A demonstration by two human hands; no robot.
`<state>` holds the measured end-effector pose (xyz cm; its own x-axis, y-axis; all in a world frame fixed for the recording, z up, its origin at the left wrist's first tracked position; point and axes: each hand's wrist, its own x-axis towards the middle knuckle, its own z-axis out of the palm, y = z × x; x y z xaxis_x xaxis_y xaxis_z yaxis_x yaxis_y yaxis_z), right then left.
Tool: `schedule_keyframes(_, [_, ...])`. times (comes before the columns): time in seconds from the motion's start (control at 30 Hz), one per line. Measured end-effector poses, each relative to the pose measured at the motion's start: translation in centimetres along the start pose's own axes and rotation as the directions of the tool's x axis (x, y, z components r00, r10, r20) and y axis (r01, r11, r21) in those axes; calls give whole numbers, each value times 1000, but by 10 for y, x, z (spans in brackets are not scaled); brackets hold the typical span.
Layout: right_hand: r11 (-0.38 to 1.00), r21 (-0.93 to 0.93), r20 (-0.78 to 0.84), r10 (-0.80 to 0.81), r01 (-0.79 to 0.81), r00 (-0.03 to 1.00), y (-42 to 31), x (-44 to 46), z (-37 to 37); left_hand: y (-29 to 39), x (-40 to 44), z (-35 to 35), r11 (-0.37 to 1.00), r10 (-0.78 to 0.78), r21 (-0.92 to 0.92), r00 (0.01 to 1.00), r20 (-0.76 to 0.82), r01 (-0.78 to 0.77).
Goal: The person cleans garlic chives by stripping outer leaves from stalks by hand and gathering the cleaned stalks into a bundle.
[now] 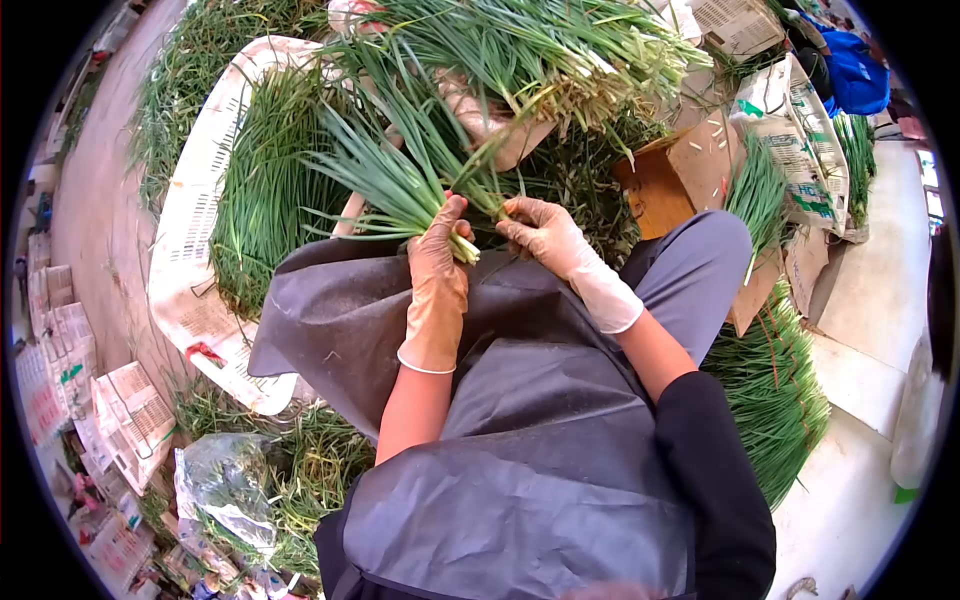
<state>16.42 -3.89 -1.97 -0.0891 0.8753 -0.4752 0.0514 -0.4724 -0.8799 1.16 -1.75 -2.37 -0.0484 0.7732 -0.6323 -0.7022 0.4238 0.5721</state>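
Observation:
My left hand, in a thin stained glove, is closed around a bunch of green chives. Its pale cut ends stick out below the fist and its leaves fan to the upper left. Close by on the right, my right hand, also gloved, pinches the base of a few more chive stalks; these run up and left behind the bunch. Both hands are above the dark apron over my lap. Just beyond them lies a big pile of chives, stem ends to the right.
On the left a white plastic basket holds long chives. A cardboard box stands right of my hands. Bundled chives lie beside my right leg. Loose trimmings and a clear plastic bag are at lower left.

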Motion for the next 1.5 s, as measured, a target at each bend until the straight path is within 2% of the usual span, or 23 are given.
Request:
schedule_keyframes(0.17, [986, -125, 124, -91, 107, 988, 5, -10, 7, -13, 4, -7, 999, 0, 48, 1000, 11, -1])
schedule_keyframes(0.2, [998, -40, 89, 56, -53, 994, 6, -9, 8, -14, 3, -11, 997, -27, 75, 1000, 10, 26])
schedule_keyframes(0.3, [989, 32, -98, -143, 146, 985, 5, -8, 22, -23, 8, -14, 999, -2, 52, 997, 74, -2])
schedule_keyframes(0.4, [968, 183, -132, -150, 173, 980, 12, -6, 15, -15, -4, -4, 994, 74, 75, 997, 15, -75])
schedule_keyframes(0.5, [986, 133, -184, -74, 99, 980, 18, -8, -6, -16, -1, -5, 994, 110, 25, 994, 1, -110])
schedule_keyframes(0.57, [981, -175, -241, 34, -78, 970, 31, -1, -35, -15, 1, -5, 993, 121, -2, 993, -10, -121])
schedule_keyframes(0.6, [614, -777, -248, -92, -142, 964, 37, 4, -53, -11, 4, -6, 992, 116, -41, 993, -36, -117])
schedule_keyframes(0.63, [359, -891, -247, 124, -276, 961, 52, 15, -73, -7, 7, -6, 990, 110, -79, 992, -60, -115])
schedule_keyframes(0.7, [158, -943, -327, -302, -292, 896, 55, -1, -70, -4, 12, -6, 982, 79, -167, 996, -40, -85])
schedule_keyframes(0.77, [847, -528, -192, -47, -63, 980, -2, -12, -55, -2, 3, -3, 958, -45, -266, 972, 233, 108])
schedule_keyframes(0.8, [986, -66, -59, 150, -154, 987, -19, -14, -37, -8, 3, 2, 941, -80, -305, 971, 224, 148])
schedule_keyframes(0.83, [969, -15, 90, 247, -247, 965, -39, -17, -26, -14, 2, 2, 945, -110, -263, 945, 308, 196])
schedule_keyframes(0.9, [984, -49, 138, 176, -171, 975, -32, -10, -20, -22, 1, 7, 959, -53, -233, 905, 423, 164])
schedule_keyframes(1.03, [967, 201, -169, -125, 158, 978, -69, -34, -43, -25, 22, -16, 994, 90, 63, 995, -34, -88])
schedule_keyframes(1.07, [989, 54, -229, -119, 134, 966, -60, -27, -56, -16, 16, -17, 969, 92, 240, 988, -125, -59])
schedule_keyframes(1.1, [991, -90, -294, -117, 94, 948, -46, -18, -70, -15, 17, -20, 930, 165, 353, 976, -139, -107])
schedule_keyframes(1.13, [997, 40, -197, 75, -69, 978, -34, -17, -83, -17, 18, -24, 891, 238, 420, 966, -107, -173])
schedule_keyframes(1.17, [962, 271, -122, 81, -45, 989, -40, -30, -78, -20, 28, -26, 845, 317, 473, 946, -65, -250])
schedule_keyframes(1.23, [952, 293, -133, -55, 92, 990, -47, -42, -65, -19, 49, -38, 632, 613, 574, 789, 41, -521])
schedule_keyframes(1.27, [985, 173, -145, 46, -21, 988, -47, -42, -66, -18, 42, -39, 625, 607, 586, 793, 49, -515])
schedule_keyframes(1.37, [906, 333, 138, 227, -261, 964, -12, -27, -66, 4, 15, -8, 787, 480, 493, 870, -112, -371])
schedule_keyframes(1.43, [903, 419, 30, 93, -97, 995, -14, -34, -43, 1, 5, -10, 941, 248, 258, 964, -91, -218])
schedule_keyframes(1.5, [973, 220, -106, -55, 77, 993, -20, -34, -27, -21, 9, -10, 999, -24, 34, 998, -57, 26])
